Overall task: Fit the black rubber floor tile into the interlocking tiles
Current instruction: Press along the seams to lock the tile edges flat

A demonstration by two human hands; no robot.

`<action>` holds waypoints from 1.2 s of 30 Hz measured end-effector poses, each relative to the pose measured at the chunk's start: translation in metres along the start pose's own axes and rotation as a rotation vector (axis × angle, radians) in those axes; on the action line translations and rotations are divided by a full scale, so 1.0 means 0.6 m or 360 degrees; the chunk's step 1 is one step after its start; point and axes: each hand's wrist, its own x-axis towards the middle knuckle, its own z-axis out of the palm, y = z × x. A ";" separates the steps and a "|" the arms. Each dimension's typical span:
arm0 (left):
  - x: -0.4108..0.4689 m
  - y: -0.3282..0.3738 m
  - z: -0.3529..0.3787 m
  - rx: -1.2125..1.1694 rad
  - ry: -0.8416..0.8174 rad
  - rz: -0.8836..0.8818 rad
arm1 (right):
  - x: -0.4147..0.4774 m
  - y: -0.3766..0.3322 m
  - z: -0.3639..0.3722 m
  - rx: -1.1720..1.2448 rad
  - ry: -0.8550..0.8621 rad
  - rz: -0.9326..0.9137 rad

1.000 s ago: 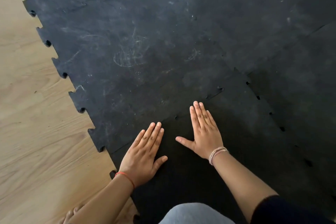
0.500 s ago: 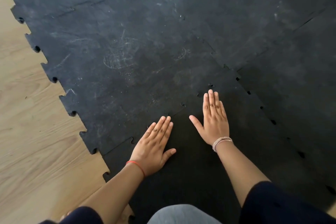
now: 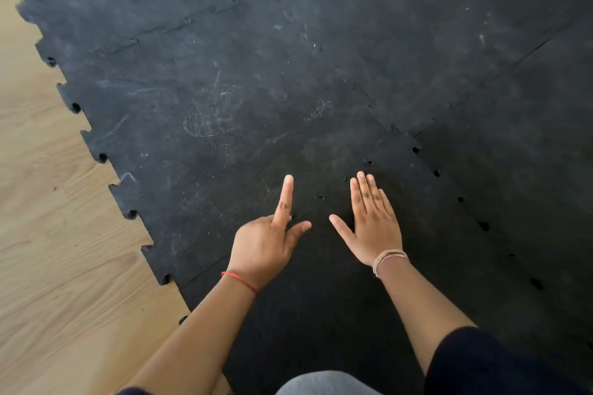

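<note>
The black rubber floor tile (image 3: pixel 337 308) lies flat under my arms, darker and cleaner than its neighbours. Its toothed far edge meets a scuffed tile (image 3: pixel 205 119) along a seam (image 3: pixel 321 196) with small gaps; its right edge meets another tile (image 3: pixel 519 189) along a row of small holes. My right hand (image 3: pixel 373 224) rests flat, fingers together, on the tile just short of the seam. My left hand (image 3: pixel 272 240) is lifted a little, index finger stretched across the seam, other fingers curled, thumb out. Neither hand holds anything.
Interlocking black tiles (image 3: pixel 385 26) cover the floor ahead and to the right. Bare wooden floor (image 3: pixel 48 250) lies on the left beyond the mat's toothed outer edge (image 3: pixel 102 157). My grey-clad knee (image 3: pixel 324 385) shows at the bottom.
My left hand went from flat on the tile to raised, with only the index finger extended. My right hand stayed flat and slid slightly toward the seam. The camera tilted forward.
</note>
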 end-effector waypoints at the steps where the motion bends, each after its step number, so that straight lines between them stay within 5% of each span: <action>1: 0.012 0.008 -0.008 -0.0009 0.0187 0.0000 | 0.000 0.001 0.001 0.0002 0.0008 -0.0001; 4: 0.030 0.020 -0.015 -0.0051 0.0527 -0.0026 | 0.000 0.002 0.005 0.0000 0.0032 -0.0010; 7: 0.031 0.016 -0.011 -0.0092 0.0576 -0.0044 | 0.001 0.002 0.007 -0.0008 0.0035 -0.0010; 15: -0.055 -0.021 0.090 0.0496 -0.0345 -0.0086 | -0.003 0.000 0.003 0.0033 0.0063 0.0028; 24: -0.045 -0.017 0.079 0.0526 -0.0479 -0.0060 | 0.006 0.009 -0.021 0.0046 -0.0190 -0.0039; 30: 0.043 0.026 0.108 0.0558 -0.0585 0.0422 | 0.057 0.069 -0.070 -0.0086 -0.0380 0.0160; 36: 0.050 0.031 0.138 0.0578 -0.0571 0.0370 | 0.088 0.066 -0.089 -0.0219 -0.0629 0.0095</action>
